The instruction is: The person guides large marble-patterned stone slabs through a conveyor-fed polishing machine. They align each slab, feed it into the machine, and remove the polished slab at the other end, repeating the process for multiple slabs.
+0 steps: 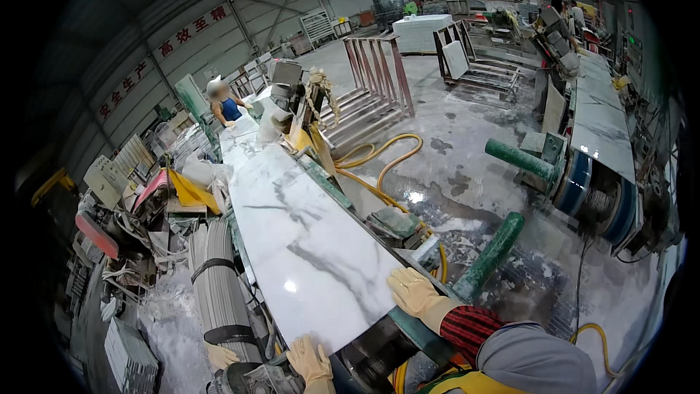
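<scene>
A long white marble slab with grey veins [306, 248] lies on a conveyor line that runs away from me. My right hand [414, 293], in a cream rubber glove, rests on the slab's near right corner with its fingers stretched out over the edge. At the near left corner is my left hand [310, 359], gloved alike. Its fingers are apart and its tips are close to the slab's edge; whether they touch it I cannot tell. Below the slab's near end a dark roller [375, 357] shows. Neither hand appears to hold anything.
Another cream glove [222, 356] lies beside a bundle of grey strips [219, 284] at left. Green posts [492, 255] and yellow hoses [386, 175] stand and lie at right. Another slab line [598, 117] runs at far right. A person [228, 108] works at the far end.
</scene>
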Demonstrator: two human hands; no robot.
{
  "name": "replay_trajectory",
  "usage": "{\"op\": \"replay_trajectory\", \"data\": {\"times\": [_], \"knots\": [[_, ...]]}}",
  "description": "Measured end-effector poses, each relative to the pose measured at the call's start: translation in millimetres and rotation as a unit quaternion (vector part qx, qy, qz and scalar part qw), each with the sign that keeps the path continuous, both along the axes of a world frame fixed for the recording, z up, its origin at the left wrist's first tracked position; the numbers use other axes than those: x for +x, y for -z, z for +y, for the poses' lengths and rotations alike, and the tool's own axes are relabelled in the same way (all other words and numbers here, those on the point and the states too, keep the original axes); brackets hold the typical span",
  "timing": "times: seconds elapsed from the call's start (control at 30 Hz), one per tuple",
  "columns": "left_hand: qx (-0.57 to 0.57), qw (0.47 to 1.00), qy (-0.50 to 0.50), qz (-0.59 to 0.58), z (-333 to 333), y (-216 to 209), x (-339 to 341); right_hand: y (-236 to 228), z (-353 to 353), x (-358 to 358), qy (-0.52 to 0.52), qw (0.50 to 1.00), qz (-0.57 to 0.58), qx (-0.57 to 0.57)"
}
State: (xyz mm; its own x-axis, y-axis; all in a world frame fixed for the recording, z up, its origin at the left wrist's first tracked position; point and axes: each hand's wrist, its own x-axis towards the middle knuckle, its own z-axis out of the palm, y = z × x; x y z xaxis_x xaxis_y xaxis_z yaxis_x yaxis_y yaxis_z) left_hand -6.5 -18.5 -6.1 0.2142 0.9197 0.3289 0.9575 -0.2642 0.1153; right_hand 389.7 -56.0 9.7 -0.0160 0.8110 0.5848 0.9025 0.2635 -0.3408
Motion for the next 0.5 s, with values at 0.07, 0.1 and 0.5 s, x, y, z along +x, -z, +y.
{"op": "replay_trajectory", "data": {"times": [0.07, 0.1, 0.5], "knots": [[0.01, 1.0, 0.004, 0.004, 2, 4, 5, -1, 1, 1, 0.0, 1.0, -0.005, 0.005], [0.026, 1.0, 0.008, 0.012, 4, 16, 1, 0, 1, 0, 0.002, 1.0, -0.01, 0.024], [0.02, 1.0, -0.002, -0.004, -9, 12, 11, -2, -6, 1, 0.0, 1.0, -0.024, 0.015]]}}
